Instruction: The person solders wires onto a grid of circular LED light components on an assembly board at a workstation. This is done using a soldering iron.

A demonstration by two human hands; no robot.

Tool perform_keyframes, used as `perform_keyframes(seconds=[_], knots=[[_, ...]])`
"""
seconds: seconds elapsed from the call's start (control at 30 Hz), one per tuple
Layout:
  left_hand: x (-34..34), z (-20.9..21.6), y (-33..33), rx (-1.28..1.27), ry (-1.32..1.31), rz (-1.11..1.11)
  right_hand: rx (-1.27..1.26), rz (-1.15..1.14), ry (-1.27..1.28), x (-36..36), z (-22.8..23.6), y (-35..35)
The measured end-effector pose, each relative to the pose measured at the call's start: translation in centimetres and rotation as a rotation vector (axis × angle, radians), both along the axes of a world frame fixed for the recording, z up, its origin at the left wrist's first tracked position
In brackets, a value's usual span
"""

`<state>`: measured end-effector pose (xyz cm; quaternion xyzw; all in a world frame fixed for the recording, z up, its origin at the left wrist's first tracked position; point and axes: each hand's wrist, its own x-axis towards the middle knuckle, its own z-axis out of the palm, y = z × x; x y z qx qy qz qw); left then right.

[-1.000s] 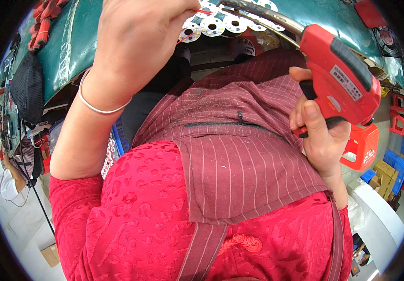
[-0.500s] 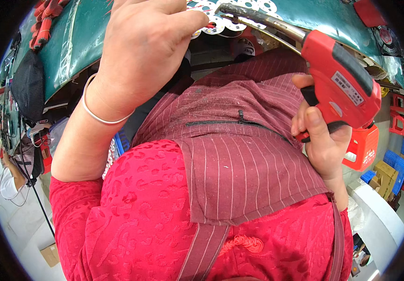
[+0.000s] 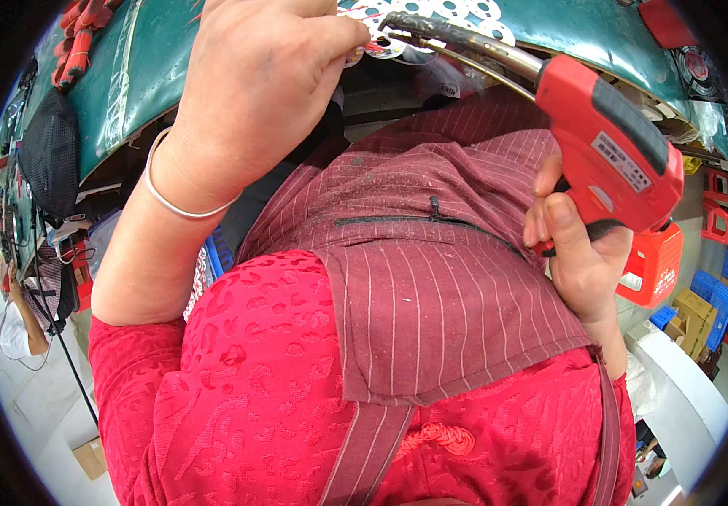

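My right hand grips a red and black soldering gun by its handle, with the index finger at the trigger. The gun's dark metal tip, with a thin feed tube beneath it, points left at the white round circuit boards along the table's near edge. Just left of the tip, my left hand is closed in a pinch over the boards. A thin red wire shows at its fingertips; most of the fingers are hidden behind the back of the hand.
The green table carries bundles of red wire at the far left. A black mesh bag hangs by its left edge. A red plastic stool and blue crates stand at right. Another person sits at far left.
The soldering gun's tip has shifted slightly left, closer to my left fingertips. My right index finger has moved down at the trigger. My left hand has moved slightly left.
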<state>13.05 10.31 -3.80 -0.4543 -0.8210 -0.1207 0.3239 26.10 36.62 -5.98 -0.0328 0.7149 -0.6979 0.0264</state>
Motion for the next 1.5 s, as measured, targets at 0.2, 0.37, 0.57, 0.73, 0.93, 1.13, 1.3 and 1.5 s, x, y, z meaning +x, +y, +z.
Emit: perform_keyframes(seconds=[0.2,0.37,0.57,0.73,0.93,1.13,1.3,1.5], knots=[[0.0,0.1,0.0,-0.033,-0.063,0.04,0.0,-0.021,0.043,-0.4,0.4,-0.7],[0.0,-0.2,-0.2,0.019,-0.054,0.003,-0.041,-0.041,0.056,-0.4,0.4,-0.9],[-0.1,-0.2,-0.3,0.011,-0.062,0.006,0.009,-0.035,-0.004,-0.1,0.3,-0.6],[0.4,0.9,0.0,-0.039,-0.077,0.027,0.039,-0.009,-0.02,-0.1,0.1,-0.3],[-0.1,-0.3,-0.2,-0.002,-0.043,0.005,0.001,-0.025,0.068,-0.2,0.2,-0.5],[0.4,0.8,0.1,-0.09,-0.079,0.085,0.027,0.023,0.108,-0.2,0.0,0.0],[-0.3,-0.7,-0.2,0.074,-0.039,-0.006,-0.1,-0.056,0.103,-0.2,-0.1,-0.5],[0.0,-0.3,0.4,0.188,0.015,-0.039,-0.006,-0.007,0.093,0.0,0.1,0.1]])
